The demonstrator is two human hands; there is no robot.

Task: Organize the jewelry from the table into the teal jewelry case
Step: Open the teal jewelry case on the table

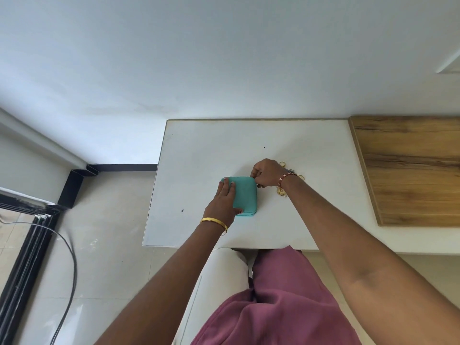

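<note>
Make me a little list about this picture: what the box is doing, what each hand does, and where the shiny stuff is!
case: teal jewelry case, closed, lying flat on the white table
left hand: left hand rests flat on the case's left part
right hand: right hand pinches at the case's far right corner
jewelry: gold jewelry in a pile on the table, right of the case, partly hidden by the right wrist

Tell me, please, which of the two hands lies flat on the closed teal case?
The left hand, the one with the plain gold bangle, rests with straight fingers on the case. The right hand is curled at the case's far right corner instead.
</note>
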